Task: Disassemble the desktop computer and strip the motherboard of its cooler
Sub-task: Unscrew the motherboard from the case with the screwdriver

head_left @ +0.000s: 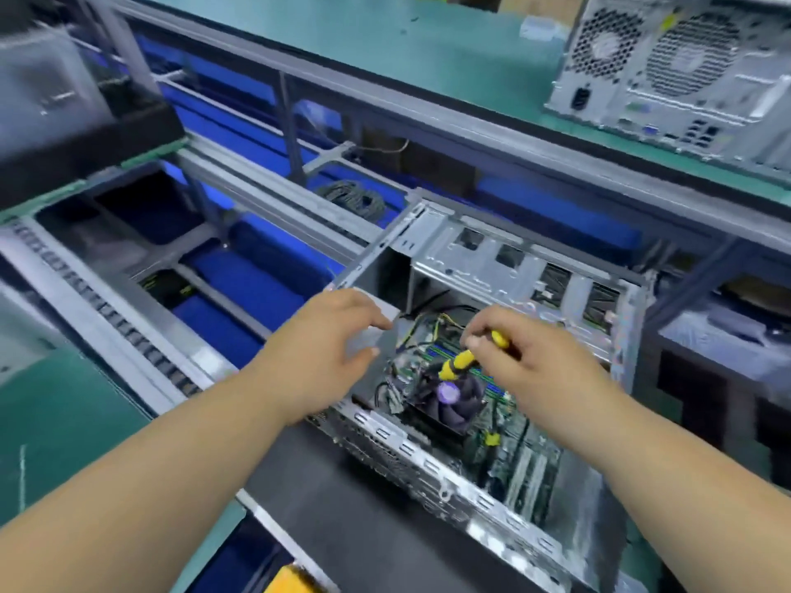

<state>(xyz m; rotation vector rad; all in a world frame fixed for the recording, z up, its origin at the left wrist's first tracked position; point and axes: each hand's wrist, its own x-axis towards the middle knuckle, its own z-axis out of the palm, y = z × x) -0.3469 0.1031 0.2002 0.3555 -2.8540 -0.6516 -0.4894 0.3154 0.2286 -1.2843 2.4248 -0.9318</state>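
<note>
Your right hand pinches the yellow screwdriver over the cooler fan inside the open computer case on the bench; your left hand hovers spread, holding nothing.

The opened grey computer case lies on its side, its black-finned cooler seated on the green motherboard.

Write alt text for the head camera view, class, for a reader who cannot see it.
A person's right hand grips a yellow-and-black screwdriver above the cooler fan inside an open desktop computer case, while the left hand hovers open at the case's left side. A second computer case stands on the green bench behind.
</note>
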